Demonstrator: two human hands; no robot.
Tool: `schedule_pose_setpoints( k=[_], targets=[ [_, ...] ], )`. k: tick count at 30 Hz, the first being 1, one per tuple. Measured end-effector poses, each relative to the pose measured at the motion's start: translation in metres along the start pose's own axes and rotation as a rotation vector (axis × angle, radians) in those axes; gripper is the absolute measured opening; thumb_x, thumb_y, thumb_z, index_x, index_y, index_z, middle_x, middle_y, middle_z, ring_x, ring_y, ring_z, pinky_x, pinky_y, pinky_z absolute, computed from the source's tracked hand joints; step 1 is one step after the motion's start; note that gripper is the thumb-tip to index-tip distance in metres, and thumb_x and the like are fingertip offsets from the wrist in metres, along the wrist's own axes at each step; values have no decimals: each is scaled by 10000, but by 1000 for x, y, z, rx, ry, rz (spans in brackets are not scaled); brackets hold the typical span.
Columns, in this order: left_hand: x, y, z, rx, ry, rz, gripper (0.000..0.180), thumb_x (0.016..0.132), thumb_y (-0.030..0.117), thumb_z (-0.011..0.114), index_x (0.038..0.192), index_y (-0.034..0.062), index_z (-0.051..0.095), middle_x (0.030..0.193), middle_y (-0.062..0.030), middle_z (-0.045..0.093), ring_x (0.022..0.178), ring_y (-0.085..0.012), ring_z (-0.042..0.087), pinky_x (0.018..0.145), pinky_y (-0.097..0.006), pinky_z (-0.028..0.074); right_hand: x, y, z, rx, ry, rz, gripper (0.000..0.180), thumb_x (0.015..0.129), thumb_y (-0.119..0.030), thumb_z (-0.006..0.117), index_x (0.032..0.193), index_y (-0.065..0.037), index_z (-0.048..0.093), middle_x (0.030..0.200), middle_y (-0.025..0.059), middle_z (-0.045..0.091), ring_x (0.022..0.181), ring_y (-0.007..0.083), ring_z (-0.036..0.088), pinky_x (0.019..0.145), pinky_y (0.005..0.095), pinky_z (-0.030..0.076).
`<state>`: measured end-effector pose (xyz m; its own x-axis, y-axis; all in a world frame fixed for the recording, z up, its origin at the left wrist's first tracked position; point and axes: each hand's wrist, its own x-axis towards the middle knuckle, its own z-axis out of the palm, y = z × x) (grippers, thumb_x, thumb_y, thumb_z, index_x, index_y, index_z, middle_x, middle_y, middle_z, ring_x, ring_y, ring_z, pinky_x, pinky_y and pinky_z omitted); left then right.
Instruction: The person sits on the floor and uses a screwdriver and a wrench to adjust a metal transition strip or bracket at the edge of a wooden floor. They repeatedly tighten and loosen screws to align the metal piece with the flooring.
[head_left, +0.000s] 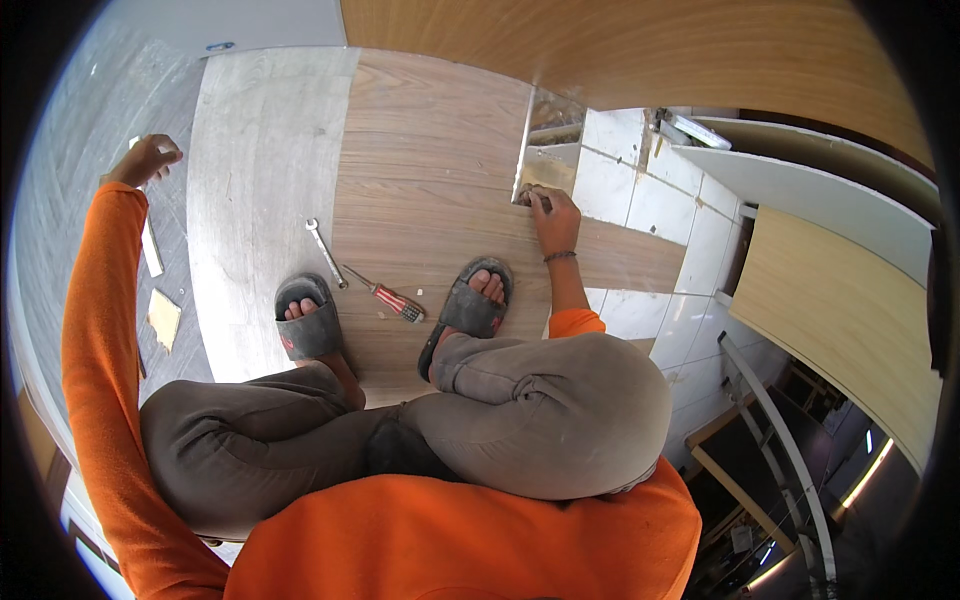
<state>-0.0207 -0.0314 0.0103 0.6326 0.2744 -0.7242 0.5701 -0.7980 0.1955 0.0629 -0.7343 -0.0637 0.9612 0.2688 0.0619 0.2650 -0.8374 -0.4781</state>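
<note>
Two bare hands are well apart above the floor; the right hand [555, 215] reaches forward to the near end of a white-edged strip [521, 150], its fingertips drawn close together there, though I cannot tell whether they are clamped on the strip or on some small piece beside it; the left hand [150, 162] is out to the far left, its fingers loosely bent and apart, with nothing visible in them; the strip lies along the right edge of the wood-look boards [430, 150], with white tiles [610, 190] to its right and a large wooden panel [640, 50] above; the step in hand looks like fine fingerwork at that edge, so a light pinch close to the strip's end should serve better than a hard tug, since so thin an edge could chip or bend; the left hand would do more good brought across to steady the strip's far end; any grit at the joint is worth wiping off first; the screwdriver [385, 293] lies between the slippers [475, 300], its tip just beside the wrench [322, 250], both handy if fingers prove too weak; a squat this low calls for weight over both feet, clear of those tools.
</note>
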Motion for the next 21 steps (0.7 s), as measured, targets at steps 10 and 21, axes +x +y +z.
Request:
schedule_pose_setpoints(
  k=[10, 21],
  targets=[
    [3, 3, 1, 23, -10, 2, 310, 938, 284, 603, 1137, 48, 641, 872, -195, 697, 775, -273, 695, 682, -399, 555, 1, -6, -2, -5, -29, 16, 121, 810, -128, 699, 914, -66, 708, 932, 118, 698, 867, 303, 665, 785, 386, 531],
    [3, 2, 0, 12, -14, 2, 307, 934, 299, 605, 1125, 62, 645, 844, -177, 691, 747, -254, 680, 655, -386, 540, 0, -1, 1, -5, 18, 4, 124, 801, -133, 707, 903, -63, 712, 909, 135, 691, 843, 318, 661, 765, 393, 531]
  ],
)
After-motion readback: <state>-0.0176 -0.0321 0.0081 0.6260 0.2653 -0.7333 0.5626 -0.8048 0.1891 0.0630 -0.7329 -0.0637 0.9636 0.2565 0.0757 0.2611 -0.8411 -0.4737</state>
